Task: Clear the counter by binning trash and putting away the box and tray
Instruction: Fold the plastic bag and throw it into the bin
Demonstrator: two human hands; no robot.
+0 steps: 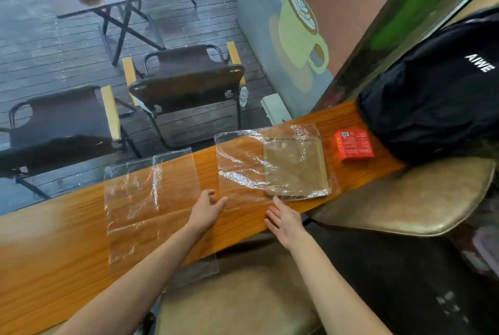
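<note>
Although both hands are already out over the wooden counter (67, 248), nothing on it looks cleared yet, so I judge the task to be at its very start. Running from lower left to right of centre, the counter carries every item. Largest is the black backpack (437, 86) at the right edge of the frame, resting on the counter's far end. Next comes a flat clear plastic sheet (151, 194) at centre left, its near corner hanging off the counter edge. Right of it, at centre, a second crinkled plastic wrap (243, 162) lies spread out, covering the translucent brownish tray (294, 167). Smallest is the red box (353, 145), between the tray and the backpack, just beside the bag.

Near the middle of the frame, the left hand (206, 212) is open with fingers loosely curved, fingertips at the near edge of the crinkled wrap, gripping nothing. Beside it, the right hand (285, 222) is open and flat, fingers pointing toward the tray's near corner, empty.

Both plastics remain to be binned; box and tray remain to be put away.
</note>
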